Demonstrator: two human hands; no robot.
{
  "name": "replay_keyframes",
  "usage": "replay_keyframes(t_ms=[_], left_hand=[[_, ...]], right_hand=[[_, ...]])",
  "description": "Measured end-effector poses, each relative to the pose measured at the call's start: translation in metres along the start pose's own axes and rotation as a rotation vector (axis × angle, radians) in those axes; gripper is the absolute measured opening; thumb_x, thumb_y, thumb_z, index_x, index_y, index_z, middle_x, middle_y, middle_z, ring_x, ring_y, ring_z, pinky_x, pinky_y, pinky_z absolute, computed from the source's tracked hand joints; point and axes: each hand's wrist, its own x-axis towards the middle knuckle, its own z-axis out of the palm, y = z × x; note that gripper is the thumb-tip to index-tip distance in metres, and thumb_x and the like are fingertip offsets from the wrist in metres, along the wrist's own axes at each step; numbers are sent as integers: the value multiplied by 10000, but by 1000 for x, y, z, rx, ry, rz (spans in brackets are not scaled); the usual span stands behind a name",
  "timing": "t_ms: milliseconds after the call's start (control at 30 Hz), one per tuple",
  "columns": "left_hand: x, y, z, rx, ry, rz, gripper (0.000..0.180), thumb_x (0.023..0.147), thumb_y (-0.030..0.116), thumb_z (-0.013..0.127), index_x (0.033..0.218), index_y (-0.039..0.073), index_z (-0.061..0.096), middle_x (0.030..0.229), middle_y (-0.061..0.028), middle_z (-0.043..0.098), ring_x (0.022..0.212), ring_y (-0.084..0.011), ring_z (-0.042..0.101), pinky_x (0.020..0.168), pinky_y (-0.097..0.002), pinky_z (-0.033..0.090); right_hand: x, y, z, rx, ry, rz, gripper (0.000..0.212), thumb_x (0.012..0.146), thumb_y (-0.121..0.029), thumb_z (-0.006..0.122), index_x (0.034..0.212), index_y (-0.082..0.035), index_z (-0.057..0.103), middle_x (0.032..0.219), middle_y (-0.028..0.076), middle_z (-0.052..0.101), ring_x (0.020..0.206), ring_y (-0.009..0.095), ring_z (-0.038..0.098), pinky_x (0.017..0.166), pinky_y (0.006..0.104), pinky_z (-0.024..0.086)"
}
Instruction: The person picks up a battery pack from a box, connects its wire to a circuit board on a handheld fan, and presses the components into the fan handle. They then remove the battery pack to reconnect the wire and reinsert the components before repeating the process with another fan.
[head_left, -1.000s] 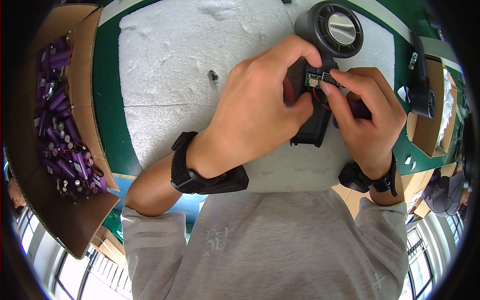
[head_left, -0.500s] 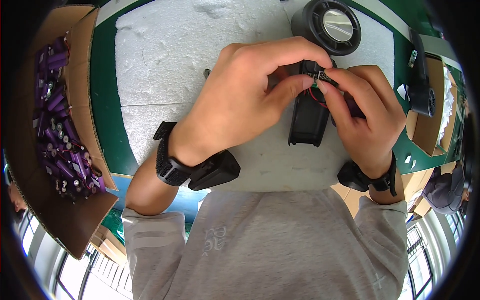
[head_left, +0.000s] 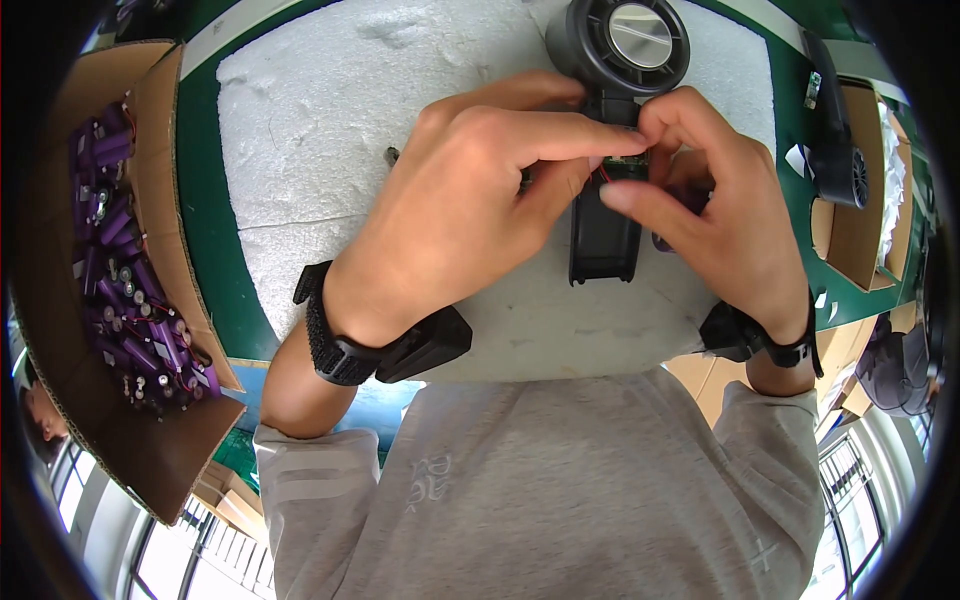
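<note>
A black handheld fan (head_left: 608, 235) lies on the foam pad, its round head (head_left: 567, 50) at the far end and its hollow handle pointing toward me. Inside the handle's upper part sits a small green circuit board (head_left: 628, 160), with a red wire (head_left: 604, 174) beside it. My left hand (head_left: 490, 180) grips the fan from the left, index fingertip pressed at the board. From the right, my right hand (head_left: 725, 185) closes on the handle: index finger bent at the board's edge, thumb over the hollow. Something purple (head_left: 662, 243) shows partly under the right hand.
A cardboard box (head_left: 155, 230) of purple battery cells with wires stands at the left. Beneath the fan is a white foam pad (head_left: 300, 130) on a green table (head_left: 205, 190). At the right are another black fan (head_left: 835, 165) and an open carton (head_left: 860, 240).
The small board, pinched between both hands earlier, now lies down in the handle. My right thumb has moved off it toward the hollow. The fan appears slightly farther left.
</note>
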Motion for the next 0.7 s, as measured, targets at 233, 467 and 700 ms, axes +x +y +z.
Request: replay_keyframes(t_ms=[233,467,700], left_hand=[[-2,-6,-1,-10,7,24,272,835,-55,650,1053,89,726,1047,-147,657,868,-194,663,716,-259,516],[-2,-10,-16,-109,-8,-73,302,831,-97,624,1091,38,696,1127,-117,594,943,-144,621,757,-241,510],[3,-10,-9,-291,1,-128,369,784,-159,598,1105,3,678,1190,-117,556,956,-126,604,771,-231,513]], right_hand=[[-16,4,-17,82,-221,-10,655,617,67,776,1177,-68,463,930,71,548,798,121,583,658,238,461],[-9,8,-22,10,-99,-142,543,670,77,668,1186,-7,520,971,77,570,836,151,609,713,245,480],[-7,0,-38,345,-119,274,299,830,-37,617,1124,9,584,922,52,624,657,95,586,564,213,444]])
